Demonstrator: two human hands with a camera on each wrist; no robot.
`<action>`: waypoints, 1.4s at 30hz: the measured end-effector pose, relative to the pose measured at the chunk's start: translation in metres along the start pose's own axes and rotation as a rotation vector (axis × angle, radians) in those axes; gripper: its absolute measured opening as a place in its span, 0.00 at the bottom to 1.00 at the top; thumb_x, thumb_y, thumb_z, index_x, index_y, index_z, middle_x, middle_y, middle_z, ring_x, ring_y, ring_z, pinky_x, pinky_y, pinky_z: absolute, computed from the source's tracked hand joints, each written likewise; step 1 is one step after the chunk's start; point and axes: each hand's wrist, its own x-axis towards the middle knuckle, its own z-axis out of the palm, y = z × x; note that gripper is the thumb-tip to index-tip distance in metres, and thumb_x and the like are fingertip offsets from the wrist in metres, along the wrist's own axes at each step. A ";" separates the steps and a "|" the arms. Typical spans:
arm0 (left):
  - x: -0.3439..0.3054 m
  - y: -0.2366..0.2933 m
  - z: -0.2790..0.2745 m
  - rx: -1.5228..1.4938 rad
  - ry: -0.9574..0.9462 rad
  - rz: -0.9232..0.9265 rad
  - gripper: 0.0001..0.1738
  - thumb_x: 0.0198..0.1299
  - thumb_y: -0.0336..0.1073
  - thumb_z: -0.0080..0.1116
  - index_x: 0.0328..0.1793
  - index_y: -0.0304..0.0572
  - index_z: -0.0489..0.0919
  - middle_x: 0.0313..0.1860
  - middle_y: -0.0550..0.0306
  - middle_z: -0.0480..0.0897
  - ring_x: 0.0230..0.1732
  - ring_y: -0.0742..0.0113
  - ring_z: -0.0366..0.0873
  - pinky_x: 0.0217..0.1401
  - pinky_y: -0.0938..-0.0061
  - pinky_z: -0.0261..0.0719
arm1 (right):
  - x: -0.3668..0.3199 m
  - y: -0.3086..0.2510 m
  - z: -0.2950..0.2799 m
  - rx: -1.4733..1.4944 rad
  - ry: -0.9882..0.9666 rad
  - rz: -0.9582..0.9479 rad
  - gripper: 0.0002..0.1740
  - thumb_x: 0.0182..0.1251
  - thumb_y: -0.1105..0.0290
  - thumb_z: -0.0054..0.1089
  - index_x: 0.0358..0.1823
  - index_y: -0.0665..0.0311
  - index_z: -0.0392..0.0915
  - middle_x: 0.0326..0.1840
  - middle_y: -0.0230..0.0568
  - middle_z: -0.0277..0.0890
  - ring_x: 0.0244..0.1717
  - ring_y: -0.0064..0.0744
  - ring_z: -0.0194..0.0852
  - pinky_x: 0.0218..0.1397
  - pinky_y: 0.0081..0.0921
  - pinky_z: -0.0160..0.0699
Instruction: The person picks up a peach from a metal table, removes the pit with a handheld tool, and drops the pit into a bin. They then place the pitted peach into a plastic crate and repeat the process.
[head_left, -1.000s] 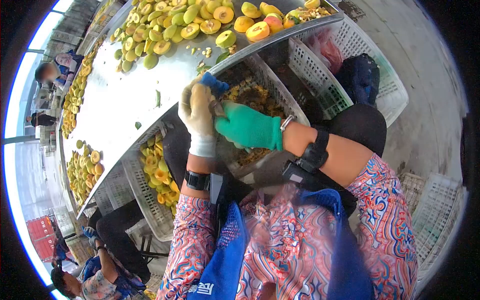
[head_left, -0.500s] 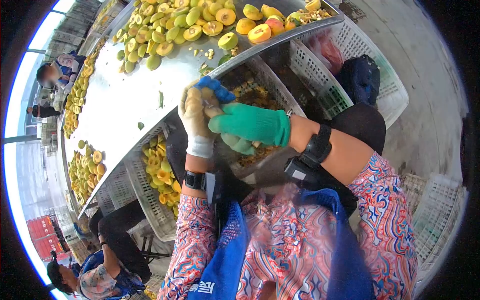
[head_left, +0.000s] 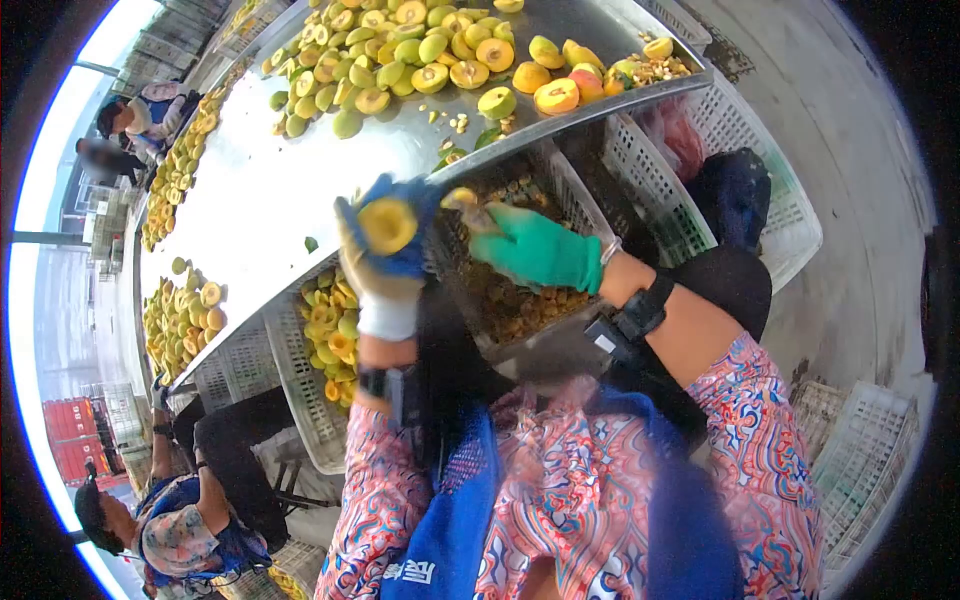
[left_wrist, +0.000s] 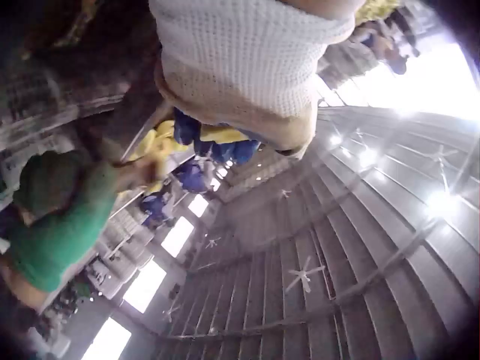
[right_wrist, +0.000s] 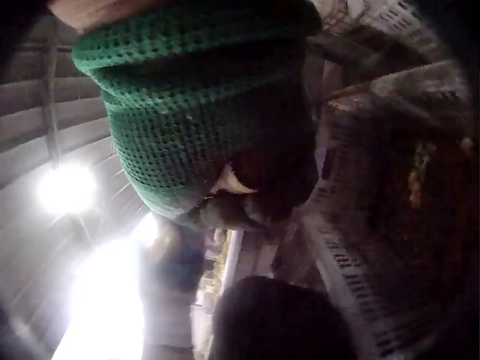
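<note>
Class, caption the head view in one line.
Left hand holds a hollowed fruit half, green-gloved right hand nearby, beside a metal table of cut fruit.

Halved fruit (head_left: 400, 50) lies heaped on the bench (head_left: 400, 150), towards its far side; two further heaps, upper (head_left: 180, 185) and lower (head_left: 185, 312), line its left side. Kernels (head_left: 662, 68) lie at its right corner. Below the near edge, left to right: fruit-filled crate (head_left: 296, 385), scrap-holding crate (head_left: 572, 185), bundle-holding crate (head_left: 795, 215).

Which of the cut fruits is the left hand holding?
The yellow half whose round hollow faces the head camera, in the left hand; the halves heaped on the table lie out of its grip.
</note>
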 end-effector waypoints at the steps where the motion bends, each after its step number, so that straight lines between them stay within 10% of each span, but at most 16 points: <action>1: -0.004 0.019 -0.012 0.019 0.047 0.059 0.30 0.67 0.53 0.47 0.61 0.32 0.70 0.54 0.42 0.76 0.55 0.51 0.75 0.60 0.56 0.73 | -0.002 0.009 -0.003 -0.327 0.120 -0.216 0.15 0.66 0.59 0.54 0.39 0.65 0.68 0.23 0.55 0.75 0.21 0.53 0.75 0.25 0.44 0.73; 2: -0.011 0.040 -0.029 0.118 0.067 0.058 0.28 0.68 0.52 0.46 0.58 0.31 0.73 0.52 0.41 0.78 0.54 0.50 0.76 0.60 0.58 0.73 | -0.011 -0.012 -0.010 -0.389 -0.013 0.096 0.22 0.67 0.57 0.52 0.54 0.66 0.66 0.36 0.61 0.77 0.40 0.57 0.80 0.40 0.47 0.76; 5: -0.037 0.099 -0.058 0.882 0.233 0.065 0.24 0.67 0.46 0.51 0.59 0.33 0.74 0.51 0.41 0.78 0.53 0.51 0.76 0.59 0.63 0.74 | -0.027 0.001 -0.010 -0.675 -0.217 0.372 0.22 0.63 0.64 0.53 0.57 0.65 0.66 0.40 0.62 0.77 0.42 0.60 0.78 0.42 0.47 0.76; 8: -0.024 0.124 -0.110 1.938 0.320 0.222 0.27 0.62 0.44 0.56 0.66 0.41 0.71 0.54 0.44 0.78 0.56 0.58 0.75 0.59 0.66 0.72 | -0.075 0.086 -0.007 -0.980 -0.767 0.220 0.26 0.61 0.67 0.52 0.63 0.60 0.67 0.49 0.53 0.78 0.49 0.52 0.78 0.47 0.44 0.77; 10: -0.003 0.101 -0.058 1.680 0.169 0.197 0.27 0.62 0.44 0.56 0.66 0.41 0.71 0.56 0.45 0.77 0.57 0.58 0.74 0.60 0.67 0.71 | -0.103 0.143 -0.006 -1.101 -0.826 0.155 0.20 0.65 0.63 0.48 0.58 0.55 0.71 0.43 0.44 0.81 0.44 0.50 0.80 0.42 0.43 0.79; 13: 0.033 0.038 0.023 1.655 -0.095 0.156 0.26 0.63 0.46 0.54 0.65 0.43 0.72 0.57 0.46 0.78 0.57 0.58 0.75 0.61 0.68 0.70 | -0.059 0.062 -0.025 -1.125 -1.055 0.225 0.15 0.66 0.63 0.47 0.51 0.56 0.76 0.46 0.47 0.79 0.43 0.50 0.79 0.42 0.45 0.79; 18: 0.114 -0.076 0.111 1.794 -0.508 0.267 0.31 0.61 0.55 0.51 0.65 0.45 0.72 0.55 0.44 0.79 0.53 0.56 0.78 0.56 0.67 0.73 | -0.054 0.003 -0.033 -0.676 -0.470 0.375 0.23 0.61 0.65 0.55 0.56 0.68 0.72 0.49 0.59 0.77 0.47 0.51 0.79 0.45 0.45 0.78; 22: 0.148 -0.118 0.112 1.906 -0.542 0.041 0.35 0.51 0.56 0.61 0.62 0.46 0.74 0.54 0.44 0.79 0.54 0.56 0.78 0.57 0.68 0.73 | -0.102 0.139 -0.013 -0.953 -1.000 0.350 0.13 0.61 0.66 0.49 0.38 0.63 0.82 0.47 0.50 0.79 0.43 0.51 0.79 0.46 0.44 0.78; 25: 0.149 -0.112 0.109 1.840 -0.525 -0.082 0.32 0.48 0.51 0.66 0.58 0.44 0.76 0.49 0.47 0.82 0.51 0.59 0.79 0.54 0.69 0.74 | -0.070 0.059 -0.023 -0.945 -1.013 0.418 0.13 0.61 0.66 0.49 0.35 0.62 0.82 0.49 0.50 0.78 0.44 0.50 0.79 0.46 0.45 0.78; 28: 0.145 -0.102 0.098 1.847 -0.480 -0.069 0.30 0.46 0.48 0.67 0.54 0.43 0.77 0.46 0.50 0.82 0.48 0.61 0.79 0.52 0.69 0.75 | -0.059 0.025 -0.039 -0.712 -0.363 0.248 0.26 0.65 0.52 0.46 0.47 0.71 0.76 0.46 0.59 0.78 0.46 0.59 0.77 0.51 0.46 0.74; 33: 0.153 -0.112 0.073 1.756 -0.512 0.069 0.30 0.46 0.48 0.65 0.56 0.44 0.78 0.48 0.47 0.82 0.51 0.57 0.79 0.54 0.68 0.74 | -0.034 -0.044 -0.087 -0.642 -0.161 0.186 0.22 0.63 0.54 0.55 0.43 0.70 0.71 0.39 0.63 0.75 0.43 0.62 0.75 0.46 0.47 0.73; 37: 0.138 -0.103 0.097 1.814 -0.411 -0.155 0.30 0.48 0.48 0.62 0.58 0.46 0.78 0.49 0.44 0.81 0.52 0.55 0.78 0.55 0.67 0.74 | -0.035 -0.044 -0.094 -0.453 -0.016 0.175 0.19 0.65 0.57 0.56 0.43 0.67 0.69 0.28 0.52 0.74 0.28 0.46 0.75 0.34 0.37 0.74; 40: 0.154 -0.090 0.061 1.465 -0.645 0.194 0.26 0.52 0.44 0.58 0.57 0.39 0.77 0.46 0.48 0.82 0.49 0.60 0.79 0.51 0.71 0.76 | -0.031 -0.046 -0.092 -0.284 0.229 0.108 0.17 0.67 0.59 0.56 0.43 0.68 0.70 0.26 0.47 0.74 0.25 0.38 0.72 0.32 0.34 0.73; 42: 0.110 -0.075 0.074 1.143 -0.590 0.102 0.22 0.56 0.40 0.55 0.55 0.37 0.77 0.45 0.52 0.81 0.47 0.65 0.79 0.49 0.73 0.76 | -0.027 -0.057 -0.089 -0.126 0.383 0.036 0.16 0.68 0.60 0.55 0.43 0.68 0.70 0.27 0.45 0.74 0.25 0.35 0.71 0.31 0.34 0.73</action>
